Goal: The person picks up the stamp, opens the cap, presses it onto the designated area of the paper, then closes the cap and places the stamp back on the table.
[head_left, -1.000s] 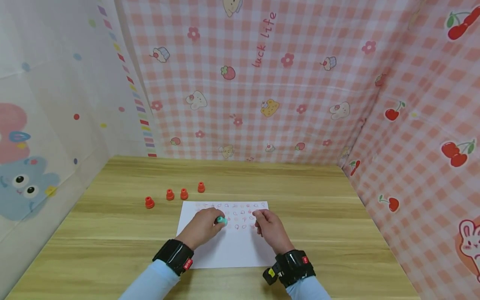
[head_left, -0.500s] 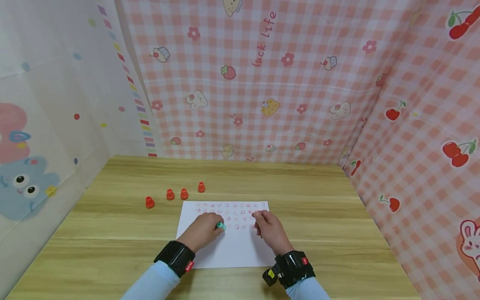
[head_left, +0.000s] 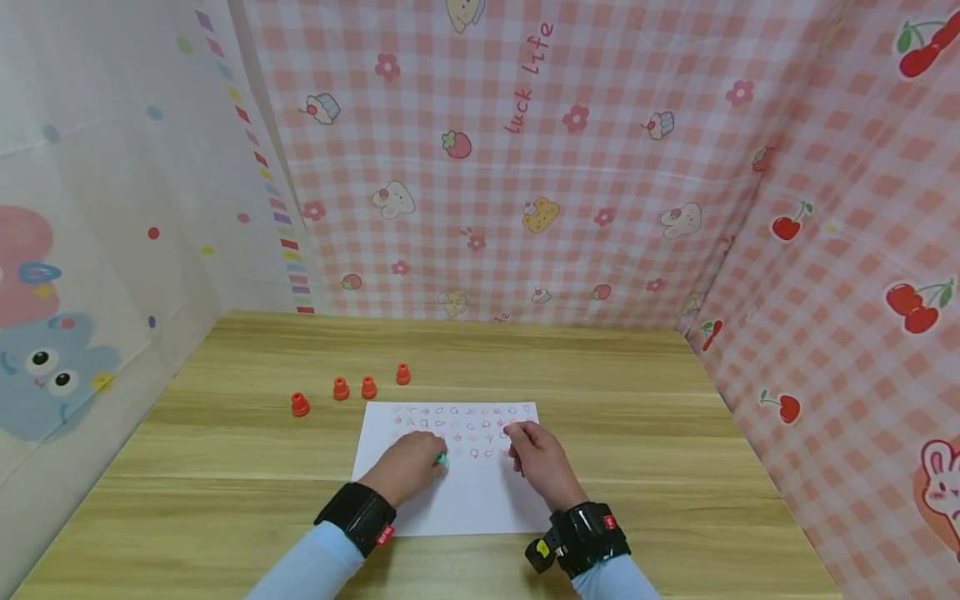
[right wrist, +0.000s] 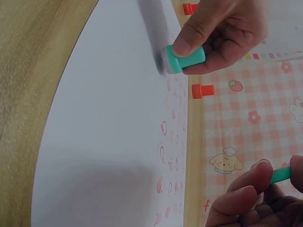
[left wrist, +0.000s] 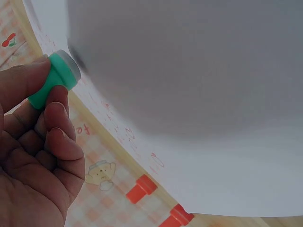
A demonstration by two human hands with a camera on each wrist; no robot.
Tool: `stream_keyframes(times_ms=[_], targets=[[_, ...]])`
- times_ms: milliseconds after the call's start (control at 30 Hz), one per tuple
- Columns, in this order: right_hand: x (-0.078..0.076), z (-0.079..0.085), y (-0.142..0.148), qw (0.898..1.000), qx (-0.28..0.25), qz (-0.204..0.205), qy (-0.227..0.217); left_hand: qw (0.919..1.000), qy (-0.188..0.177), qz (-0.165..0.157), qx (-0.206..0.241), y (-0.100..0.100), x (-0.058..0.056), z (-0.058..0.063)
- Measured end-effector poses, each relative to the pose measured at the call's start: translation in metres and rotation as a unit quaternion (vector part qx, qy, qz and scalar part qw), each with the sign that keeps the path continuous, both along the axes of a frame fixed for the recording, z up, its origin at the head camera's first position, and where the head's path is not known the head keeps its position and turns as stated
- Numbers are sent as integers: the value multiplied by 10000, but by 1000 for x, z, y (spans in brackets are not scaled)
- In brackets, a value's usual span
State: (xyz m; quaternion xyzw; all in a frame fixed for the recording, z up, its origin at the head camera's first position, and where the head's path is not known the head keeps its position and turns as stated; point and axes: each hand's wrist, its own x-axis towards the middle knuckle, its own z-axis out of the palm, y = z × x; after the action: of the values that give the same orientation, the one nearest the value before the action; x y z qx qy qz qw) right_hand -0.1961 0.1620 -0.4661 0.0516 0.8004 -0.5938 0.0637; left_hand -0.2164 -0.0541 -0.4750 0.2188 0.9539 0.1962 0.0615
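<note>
My left hand (head_left: pixel 405 467) pinches a green stamp (left wrist: pixel 53 82) with a pale base between thumb and fingers. Its base faces the white paper (head_left: pixel 465 500), close beside its own shadow; whether it touches, I cannot tell. Rows of small red stamped prints (head_left: pixel 483 427) cover the paper's far part. Over the paper's right side, my right hand (head_left: pixel 542 458) pinches a small green piece (right wrist: pixel 280 175) between thumb and fingers. Most of that piece is hidden, and its kind is unclear; it may be a cap.
Several red stamps (head_left: pixel 368 387) stand in a loose row behind the paper, to the left. The paper lies on a wooden table (head_left: pixel 637 400). A pink checked cloth (head_left: pixel 480 183) hangs behind, with more printed cloth at both sides.
My left hand has moved slightly toward me over the paper, carrying the green stamp, which now shows less from the head. The right hand stays in place.
</note>
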Motion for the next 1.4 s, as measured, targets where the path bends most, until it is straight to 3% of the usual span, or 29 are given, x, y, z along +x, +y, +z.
stream_keyframes(times_ms=[833, 1100, 1400], targets=[[0, -1, 1, 10000, -3, 7, -12, 9989, 2, -29, -474, 7, -4, -3], [-1, -3, 2, 10000, 21, -15, -43, 9994, 78, -119, -328, 8, -7, -5], [0, -5, 0, 9999, -14, -18, -160, 9975, 115, -162, -672, 13, -4, 0]])
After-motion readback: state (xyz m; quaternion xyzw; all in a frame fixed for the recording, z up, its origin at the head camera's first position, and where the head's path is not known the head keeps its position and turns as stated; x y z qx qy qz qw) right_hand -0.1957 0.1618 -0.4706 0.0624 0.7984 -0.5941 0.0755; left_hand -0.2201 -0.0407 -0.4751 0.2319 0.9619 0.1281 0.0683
